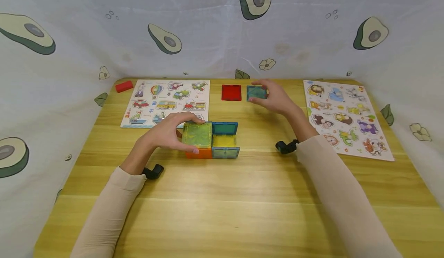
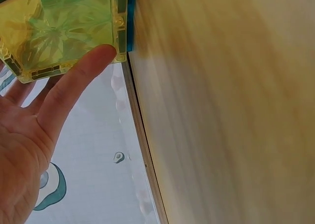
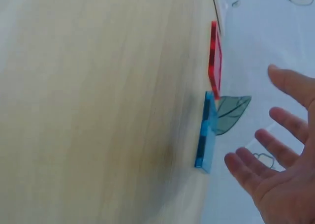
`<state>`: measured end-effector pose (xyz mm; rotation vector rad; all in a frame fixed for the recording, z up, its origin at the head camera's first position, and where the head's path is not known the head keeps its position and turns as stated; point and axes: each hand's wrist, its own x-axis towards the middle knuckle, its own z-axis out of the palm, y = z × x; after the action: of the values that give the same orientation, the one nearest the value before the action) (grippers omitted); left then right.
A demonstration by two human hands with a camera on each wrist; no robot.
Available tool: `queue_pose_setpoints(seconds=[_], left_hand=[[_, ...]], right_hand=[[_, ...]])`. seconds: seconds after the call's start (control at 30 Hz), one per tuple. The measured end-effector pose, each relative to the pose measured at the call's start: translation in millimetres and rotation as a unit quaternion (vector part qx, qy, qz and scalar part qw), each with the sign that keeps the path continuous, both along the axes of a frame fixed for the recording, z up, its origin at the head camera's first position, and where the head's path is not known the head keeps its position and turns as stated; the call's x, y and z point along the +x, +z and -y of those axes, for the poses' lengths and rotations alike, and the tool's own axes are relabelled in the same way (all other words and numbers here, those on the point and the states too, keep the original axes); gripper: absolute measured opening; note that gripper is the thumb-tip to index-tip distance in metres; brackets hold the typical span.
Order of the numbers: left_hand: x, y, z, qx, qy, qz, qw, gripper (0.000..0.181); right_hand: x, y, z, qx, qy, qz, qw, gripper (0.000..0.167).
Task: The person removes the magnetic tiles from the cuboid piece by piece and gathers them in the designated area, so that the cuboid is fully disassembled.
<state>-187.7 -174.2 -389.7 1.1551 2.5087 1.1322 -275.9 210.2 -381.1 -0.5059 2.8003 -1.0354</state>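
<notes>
My left hand [image 1: 170,132] grips the tile box [image 1: 197,135] on the table [image 1: 208,204] between thumb and fingers; my right hand [image 1: 275,99] stretches forward, loose, fingers spread. The right wrist view shows them apart from the blue tile [image 1: 256,92] they overlap in the head view. The left wrist view crops the box.

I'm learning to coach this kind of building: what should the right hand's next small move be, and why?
Probably pinch the blue tile by its edges. The right hand is spread near it without gripping, while the left hand holds the box, whose right half has no top.
</notes>
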Motion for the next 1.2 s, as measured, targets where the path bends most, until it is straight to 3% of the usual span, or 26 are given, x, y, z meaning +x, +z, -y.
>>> queue_pose_setpoints(seconds=[0.2, 0.53, 0.87, 1.2], left_hand=[[0.3, 1.2, -0.9, -0.009, -0.002, -0.013, 0.9999, 0.071], [0.2, 3.1, -1.0, -0.008, -0.003, -0.025, 0.9996, 0.072], [0.0, 0.6, -1.4, -0.001, -0.006, -0.035, 0.9994, 0.072], [0.8, 1.3, -0.3, -0.002, 0.000, -0.036, 0.9993, 0.072]], right_hand=[[28.8, 0.9, 4, -0.076, 0.002, -0.014, 0.9970, 0.059], [77.3, 10.4, 16, -0.116, 0.037, -0.036, 0.9919, 0.052], [103.7, 9.0, 23, -0.128, 0.066, -0.020, 0.9893, 0.051], [114.8, 7.4, 29, -0.134, 0.090, -0.007, 0.9869, 0.050]])
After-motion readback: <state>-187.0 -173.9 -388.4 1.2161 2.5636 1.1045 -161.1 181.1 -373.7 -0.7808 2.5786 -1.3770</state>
